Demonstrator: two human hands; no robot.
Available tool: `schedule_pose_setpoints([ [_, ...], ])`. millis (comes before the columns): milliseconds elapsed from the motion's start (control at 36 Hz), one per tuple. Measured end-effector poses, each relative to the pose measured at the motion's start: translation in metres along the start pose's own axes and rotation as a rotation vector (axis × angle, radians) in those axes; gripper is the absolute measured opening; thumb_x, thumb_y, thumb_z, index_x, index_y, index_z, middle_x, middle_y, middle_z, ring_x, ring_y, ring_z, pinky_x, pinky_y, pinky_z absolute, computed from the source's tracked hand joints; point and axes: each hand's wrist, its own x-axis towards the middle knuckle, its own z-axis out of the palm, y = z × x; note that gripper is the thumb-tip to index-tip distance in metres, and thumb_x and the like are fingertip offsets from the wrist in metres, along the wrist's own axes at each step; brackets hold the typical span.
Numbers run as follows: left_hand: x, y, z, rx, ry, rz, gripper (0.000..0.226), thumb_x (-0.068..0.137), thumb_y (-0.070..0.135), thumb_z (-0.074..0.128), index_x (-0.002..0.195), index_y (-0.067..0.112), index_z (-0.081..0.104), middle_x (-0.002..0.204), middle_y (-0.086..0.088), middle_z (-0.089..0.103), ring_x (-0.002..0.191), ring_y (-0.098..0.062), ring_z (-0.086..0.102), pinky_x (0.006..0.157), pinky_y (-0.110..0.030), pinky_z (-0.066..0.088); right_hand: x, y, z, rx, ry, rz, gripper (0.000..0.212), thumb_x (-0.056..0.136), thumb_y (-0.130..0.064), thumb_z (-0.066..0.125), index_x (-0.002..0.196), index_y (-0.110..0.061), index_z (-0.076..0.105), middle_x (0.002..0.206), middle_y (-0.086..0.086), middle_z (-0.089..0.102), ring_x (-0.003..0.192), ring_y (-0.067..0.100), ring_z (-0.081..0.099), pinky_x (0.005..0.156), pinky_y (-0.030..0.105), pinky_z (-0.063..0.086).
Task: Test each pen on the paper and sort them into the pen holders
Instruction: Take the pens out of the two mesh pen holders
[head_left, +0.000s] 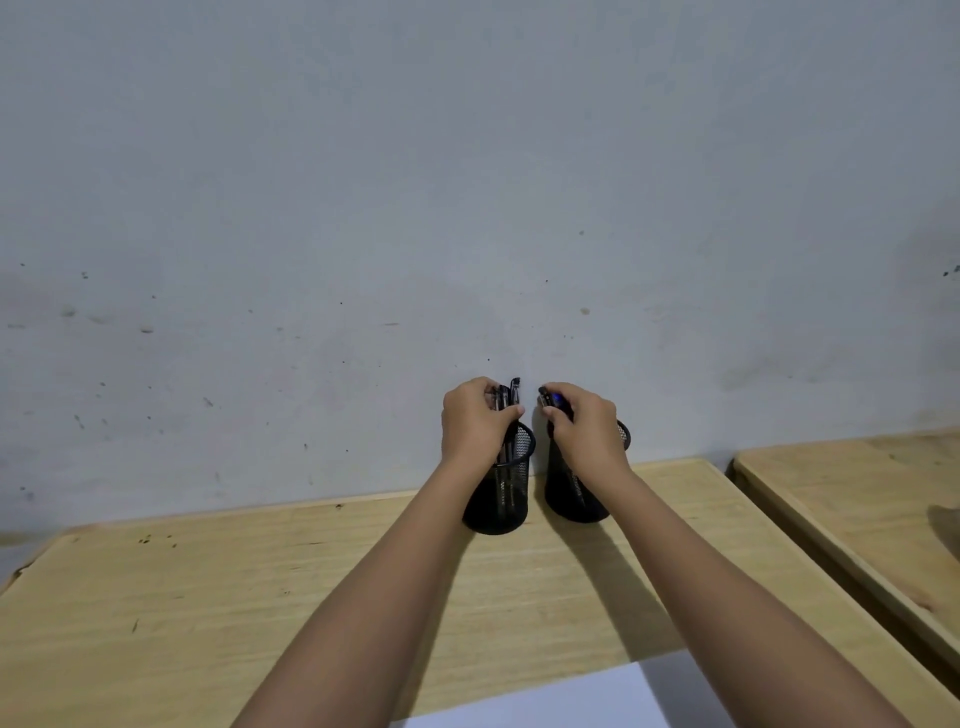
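Now both hands' fingers grip slim pens over two round black mesh holders

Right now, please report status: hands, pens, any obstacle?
Left hand shut on pens in left holder. Right hand shut on pens in right holder. Paper near edge. Nothing blocking.

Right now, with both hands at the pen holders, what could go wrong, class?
1. The left hand grips several pens at once above the left pen holder; one might slip out and roll across the table.
2. The right hand pulls pens from the right pen holder, which may tip.
3. The paper lies at the near table edge and could slide off.
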Motion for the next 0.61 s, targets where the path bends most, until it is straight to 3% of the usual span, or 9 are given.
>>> schedule_pose_setpoints([
  [56,0.000,0.001,-0.002,-0.022,-0.019,-0.006,0.018,0.073,0.017,0.078,0.080,0.011,0.063,0.064,0.004,0.055,0.063,-0.016,0.053,0.066,-0.031,0.049,-0.001,0.000,0.000,0.031,0.013,0.020,0.024,0.088,-0.002,0.054,0.109,-0.004,0.066,0.102,0.017,0.069,0.097,0.029,0.061,0.080,0.022,0.041],
  [139,0.000,0.004,-0.005,-0.064,-0.023,0.004,0.016,0.072,0.015,0.078,0.079,0.011,0.064,0.063,0.004,0.056,0.062,-0.015,0.054,0.064,-0.030,0.050,-0.001,0.001,-0.002,0.069,0.039,0.036,0.025,0.089,-0.003,0.054,0.111,-0.006,0.066,0.103,0.013,0.069,0.092,0.022,0.060,0.072,0.016,0.038],
  [278,0.000,0.015,-0.011,-0.159,-0.002,0.032,0.016,0.073,0.012,0.077,0.080,0.011,0.063,0.059,0.008,0.055,0.053,-0.003,0.050,0.051,-0.010,0.043,0.000,0.004,-0.007,0.165,0.088,0.080,0.026,0.090,-0.004,0.053,0.113,-0.009,0.064,0.107,0.010,0.068,0.091,0.017,0.057,0.079,0.022,0.040],
  [389,-0.002,0.025,-0.014,-0.217,-0.003,0.053,0.016,0.073,0.011,0.078,0.082,0.010,0.065,0.067,0.001,0.062,0.060,-0.007,0.057,0.059,-0.015,0.047,-0.002,0.000,-0.011,0.247,0.081,0.092,0.027,0.091,0.000,0.049,0.115,-0.005,0.061,0.105,0.006,0.065,0.096,0.012,0.057,0.074,0.006,0.038],
  [472,-0.005,0.029,-0.017,-0.223,-0.018,0.067,0.016,0.073,0.011,0.078,0.082,0.009,0.065,0.071,-0.001,0.064,0.061,-0.005,0.057,0.056,-0.009,0.044,-0.005,0.002,-0.009,0.198,0.043,0.072,0.029,0.092,0.002,0.043,0.116,-0.005,0.058,0.110,0.007,0.065,0.102,0.014,0.058,0.083,0.015,0.038],
  [611,-0.009,0.029,-0.022,-0.239,-0.002,0.069,0.016,0.073,0.010,0.077,0.080,0.012,0.063,0.071,-0.001,0.064,0.063,-0.010,0.059,0.059,-0.014,0.047,-0.007,0.005,-0.005,0.061,-0.027,-0.021,0.028,0.093,0.003,0.036,0.115,-0.002,0.052,0.109,0.011,0.061,0.100,0.019,0.055,0.072,0.012,0.031],
])
